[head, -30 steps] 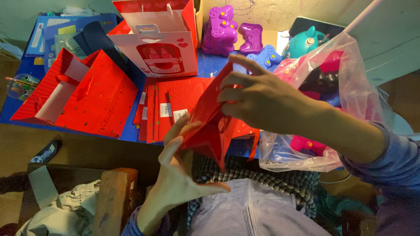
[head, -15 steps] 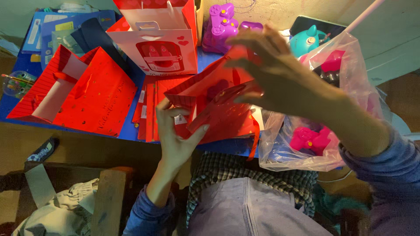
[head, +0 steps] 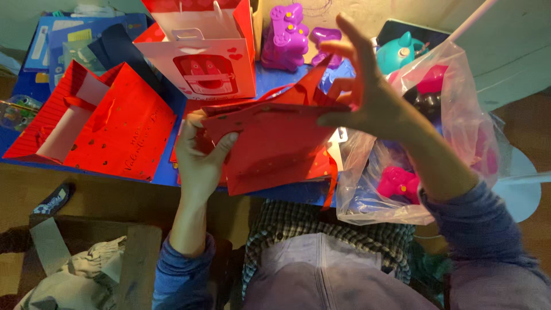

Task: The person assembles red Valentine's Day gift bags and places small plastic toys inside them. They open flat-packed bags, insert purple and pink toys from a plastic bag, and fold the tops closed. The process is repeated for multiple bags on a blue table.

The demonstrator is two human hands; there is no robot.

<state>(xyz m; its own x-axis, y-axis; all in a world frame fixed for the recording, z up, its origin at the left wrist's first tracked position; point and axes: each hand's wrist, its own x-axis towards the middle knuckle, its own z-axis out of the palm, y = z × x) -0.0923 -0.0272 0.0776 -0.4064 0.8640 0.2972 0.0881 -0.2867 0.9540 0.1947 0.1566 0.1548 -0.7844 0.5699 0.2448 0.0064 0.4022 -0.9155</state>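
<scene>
sitting at a cluttered blue desk [head: 23,86], my left hand [head: 198,155] and right hand [head: 367,103] grip a red paper bag [head: 270,143] above its near edge, long axis running left-right, mouth pointing away from me.

The folded gift bag [head: 275,143] sits between the left hand [head: 198,155] and the right hand [head: 373,97], above the table edge. Behind it stands 1 upright bag [head: 201,51]; left of it lie 2 open bags [head: 92,126]. A plastic sack [head: 453,132] of toys [head: 399,183] sits right.
</scene>
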